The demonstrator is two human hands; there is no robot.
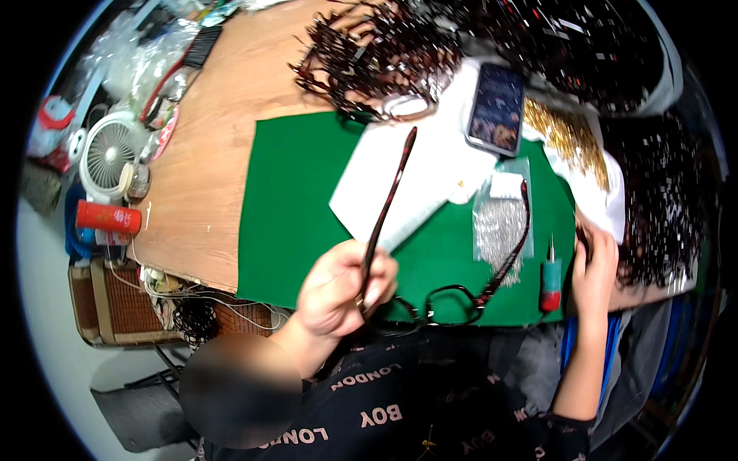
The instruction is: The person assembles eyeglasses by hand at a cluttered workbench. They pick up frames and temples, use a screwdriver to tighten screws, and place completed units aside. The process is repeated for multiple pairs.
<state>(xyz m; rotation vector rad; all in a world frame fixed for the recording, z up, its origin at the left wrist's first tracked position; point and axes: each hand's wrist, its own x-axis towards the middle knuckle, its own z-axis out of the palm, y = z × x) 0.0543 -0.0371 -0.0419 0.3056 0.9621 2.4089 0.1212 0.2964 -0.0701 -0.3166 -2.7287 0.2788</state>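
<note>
Pinched between the thumb and fingers of my left hand [344,288] is a pair of dark tortoiseshell eyeglasses [393,190], gripped near the hinge of one temple. That temple points up and away, while the other spreads to the right above the mat. The rims hang low at the mat's near edge. At the mat's right edge rests my right hand [596,265], its fingers curled together beside a white bag; what they hold, if anything, is hidden. Left of it lies a small screwdriver [551,284] with a teal and red handle. A clear bag of tiny silver screws [498,223] sits behind the right temple.
A green mat [292,207] covers part of the wooden table [207,154]. White paper [392,169] and a phone [496,107] lie on it. Piles of dark temples [377,58] and gold pieces [569,142] stand behind. A fan [111,154] and red can [108,217] are at left.
</note>
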